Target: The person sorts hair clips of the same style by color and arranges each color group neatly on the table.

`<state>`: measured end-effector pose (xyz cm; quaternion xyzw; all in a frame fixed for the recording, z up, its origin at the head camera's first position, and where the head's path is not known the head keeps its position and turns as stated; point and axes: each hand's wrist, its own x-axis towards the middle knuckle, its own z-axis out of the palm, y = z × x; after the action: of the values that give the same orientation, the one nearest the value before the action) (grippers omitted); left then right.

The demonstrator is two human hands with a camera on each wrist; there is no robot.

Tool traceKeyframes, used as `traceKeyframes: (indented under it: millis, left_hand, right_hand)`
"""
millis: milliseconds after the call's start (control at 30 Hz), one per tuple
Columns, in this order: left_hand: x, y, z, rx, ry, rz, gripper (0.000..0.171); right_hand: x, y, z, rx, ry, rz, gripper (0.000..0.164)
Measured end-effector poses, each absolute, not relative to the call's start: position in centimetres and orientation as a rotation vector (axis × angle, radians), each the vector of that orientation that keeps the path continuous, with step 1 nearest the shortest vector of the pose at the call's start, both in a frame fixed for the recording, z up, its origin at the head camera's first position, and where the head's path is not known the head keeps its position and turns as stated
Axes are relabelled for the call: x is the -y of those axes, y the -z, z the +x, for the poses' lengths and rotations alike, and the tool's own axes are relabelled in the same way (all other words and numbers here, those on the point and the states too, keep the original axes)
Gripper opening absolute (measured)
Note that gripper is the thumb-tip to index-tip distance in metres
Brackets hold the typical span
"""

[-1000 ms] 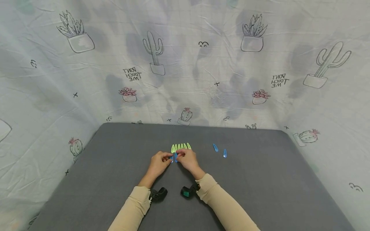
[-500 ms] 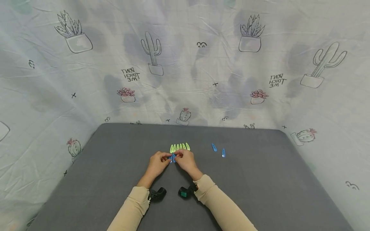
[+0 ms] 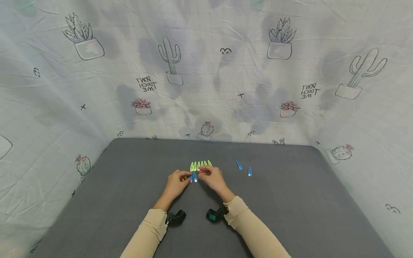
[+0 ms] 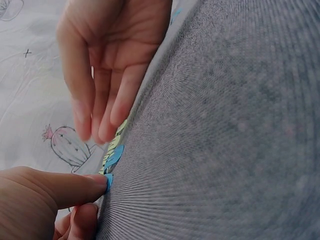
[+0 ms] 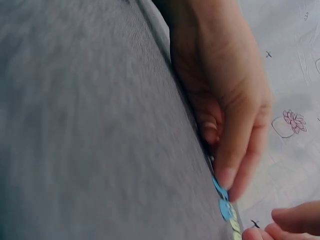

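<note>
My left hand (image 3: 175,183) rests near the table's middle, its thumb and finger pinching a small blue snap hair clip (image 4: 109,181). Just right of that lies a second blue hair clip (image 3: 195,177), free of both hands. My right hand (image 3: 213,180) hovers beside it, thumb and fingers apart with nothing between them; its extended fingers (image 4: 102,107) show in the left wrist view. Behind the blue pair stands a row of several yellow-green hair clips (image 3: 191,167), its right end partly hidden by the right hand's fingers.
Two more blue clips, a tilted clip (image 3: 239,165) and a straighter clip (image 3: 250,171), lie to the right on the grey table (image 3: 290,200). A pale cloth (image 3: 206,71) with printed cacti hangs behind and at the sides.
The right hand brought a blue clip leftward against the one under the left hand, then let go and drew back slightly right. The left hand has stayed nearly still.
</note>
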<state>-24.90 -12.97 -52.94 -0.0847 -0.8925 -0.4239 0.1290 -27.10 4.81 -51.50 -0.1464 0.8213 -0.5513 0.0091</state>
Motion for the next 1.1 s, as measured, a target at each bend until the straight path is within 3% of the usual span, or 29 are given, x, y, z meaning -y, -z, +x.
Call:
traceKeyframes:
  millis: [1100]
  left_hand:
    - [12.8,52.9,-24.6,2.603,1.233,-0.206,0.017]
  right_hand:
    - [-18.1,50.3,-27.7,-2.609,1.821,-0.436,0.043]
